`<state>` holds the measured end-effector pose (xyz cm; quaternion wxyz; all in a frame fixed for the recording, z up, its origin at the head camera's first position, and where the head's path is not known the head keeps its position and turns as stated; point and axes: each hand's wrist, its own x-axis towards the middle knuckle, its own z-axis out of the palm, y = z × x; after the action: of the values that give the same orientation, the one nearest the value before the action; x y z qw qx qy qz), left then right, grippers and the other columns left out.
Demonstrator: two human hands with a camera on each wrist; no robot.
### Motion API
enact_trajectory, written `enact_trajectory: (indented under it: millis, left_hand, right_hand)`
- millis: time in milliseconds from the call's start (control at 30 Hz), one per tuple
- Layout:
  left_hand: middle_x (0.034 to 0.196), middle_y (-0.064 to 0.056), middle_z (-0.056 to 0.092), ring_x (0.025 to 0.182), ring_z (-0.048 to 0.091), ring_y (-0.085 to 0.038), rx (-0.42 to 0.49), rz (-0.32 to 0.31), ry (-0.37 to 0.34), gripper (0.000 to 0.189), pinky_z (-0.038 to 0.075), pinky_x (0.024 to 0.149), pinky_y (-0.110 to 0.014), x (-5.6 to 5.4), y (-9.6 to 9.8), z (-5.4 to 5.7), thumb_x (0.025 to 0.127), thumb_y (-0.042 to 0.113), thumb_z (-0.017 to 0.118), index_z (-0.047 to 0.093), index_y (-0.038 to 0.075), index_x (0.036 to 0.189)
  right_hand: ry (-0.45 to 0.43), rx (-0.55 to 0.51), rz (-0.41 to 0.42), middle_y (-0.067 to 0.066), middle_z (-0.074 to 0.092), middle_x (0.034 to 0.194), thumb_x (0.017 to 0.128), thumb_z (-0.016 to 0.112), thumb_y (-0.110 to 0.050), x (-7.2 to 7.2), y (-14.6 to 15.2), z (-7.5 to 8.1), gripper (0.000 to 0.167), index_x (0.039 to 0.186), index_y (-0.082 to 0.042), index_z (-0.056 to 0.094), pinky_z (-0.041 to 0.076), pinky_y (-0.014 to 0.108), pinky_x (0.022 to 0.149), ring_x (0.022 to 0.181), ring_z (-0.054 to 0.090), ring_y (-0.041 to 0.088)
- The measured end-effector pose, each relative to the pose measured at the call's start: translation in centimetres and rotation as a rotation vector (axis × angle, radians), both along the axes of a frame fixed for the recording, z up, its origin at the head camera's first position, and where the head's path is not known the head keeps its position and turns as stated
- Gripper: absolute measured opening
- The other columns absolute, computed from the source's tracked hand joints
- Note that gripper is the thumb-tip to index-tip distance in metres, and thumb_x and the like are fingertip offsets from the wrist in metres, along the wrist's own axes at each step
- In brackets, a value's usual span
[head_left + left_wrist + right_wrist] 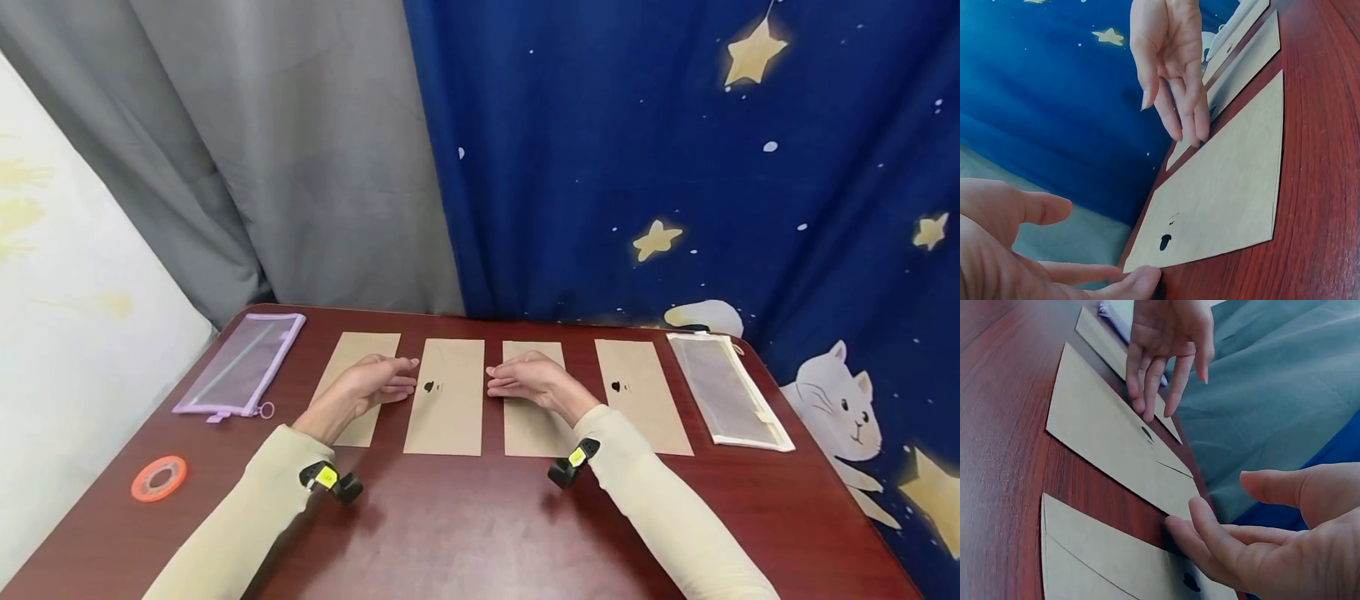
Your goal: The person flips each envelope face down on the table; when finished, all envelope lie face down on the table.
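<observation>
Several flat tan kraft-paper rectangles with a small black hat print lie in a row on the table. My left hand [375, 382] is over the right edge of the leftmost piece [360, 421], with its fingertips beside the inner left piece [447, 417]. My right hand [536, 379] hovers over the inner right piece [528, 433], pointing left. Both hands have relaxed, extended fingers and hold nothing. They face each other across the inner left piece [1229, 181], as the left wrist view shows. The rightmost piece [647, 408] lies beyond my right wrist.
A purple mesh zip pouch [240, 367] lies at the left end of the row, a white mesh zip pouch [727, 392] at the right end. Near the left table edge sits an orange ring-shaped roll [159, 478]. Grey and blue curtains [562, 167] hang behind the table [465, 525].
</observation>
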<state>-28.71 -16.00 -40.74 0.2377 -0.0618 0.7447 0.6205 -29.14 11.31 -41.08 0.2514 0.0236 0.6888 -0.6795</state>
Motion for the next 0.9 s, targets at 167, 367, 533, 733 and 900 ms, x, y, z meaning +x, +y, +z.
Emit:
enact_trajectory:
  millis: [167, 367, 533, 733, 900]
  left_hand:
    - [0.151, -0.026, 0.042, 0.13, 0.053, -0.035, -0.003, 0.002, -0.005, 0.051, 0.042, 0.118, -0.046, 0.0, 0.5, 0.1, 0.104, 0.02, 0.048, 0.042, -0.011, 0.145]
    - [0.151, -0.028, 0.04, 0.131, 0.051, -0.037, 0.023, 0.007, -0.004, 0.052, 0.04, 0.12, -0.047, -0.1, 0.6, 0.5, 0.105, 0.019, 0.047, 0.04, -0.013, 0.145]
    - [0.134, -0.023, 0.05, 0.112, 0.059, -0.026, 0.05, 0.03, -0.024, 0.048, 0.048, 0.113, -0.041, -0.4, 0.2, 0.4, 0.105, 0.017, 0.046, 0.041, -0.013, 0.141]
    - [0.097, -0.007, 0.06, 0.085, 0.061, -0.012, 0.093, 0.008, -0.009, 0.038, 0.058, 0.086, -0.022, -0.7, -0.3, 0.3, 0.104, 0.005, 0.042, 0.045, -0.016, 0.136]
    - [0.096, -0.006, 0.06, 0.085, 0.062, -0.01, 0.1, -0.008, 0.015, 0.041, 0.059, 0.084, -0.02, -0.6, -0.6, 0.0, 0.104, 0.001, 0.042, 0.043, -0.02, 0.139]
  right_hand:
    - [-0.028, -0.012, -0.004, 0.032, 0.06, 0.131, 0.099, 0.055, 0.005, -0.3, -0.5, -0.2, 0.038, 0.133, 0.021, 0.05, 0.049, 0.045, 0.11, 0.105, 0.07, 0.028]
    - [-0.019, -0.002, -0.009, 0.033, 0.059, 0.134, 0.096, 0.056, 0.009, -0.5, -1.0, 0.2, 0.034, 0.128, 0.021, 0.054, 0.051, 0.043, 0.109, 0.1, 0.069, 0.021]
    - [0.021, 0.052, -0.021, 0.014, 0.071, 0.099, 0.096, 0.062, 0.003, -0.2, -1.7, 0.0, 0.03, 0.121, 0.019, 0.06, 0.058, 0.039, 0.101, 0.079, 0.068, 0.01]
    - [0.132, 0.105, -0.098, 0.015, 0.073, 0.1, 0.096, 0.065, -0.003, 0.5, -2.4, -0.5, 0.029, 0.117, 0.017, 0.065, 0.063, 0.033, 0.088, 0.076, 0.067, 0.009]
    - [0.23, 0.109, -0.247, 0.024, 0.073, 0.112, 0.09, 0.068, 0.005, 1.0, -3.0, -1.4, 0.022, 0.111, 0.011, 0.072, 0.064, 0.032, 0.085, 0.08, 0.069, 0.01]
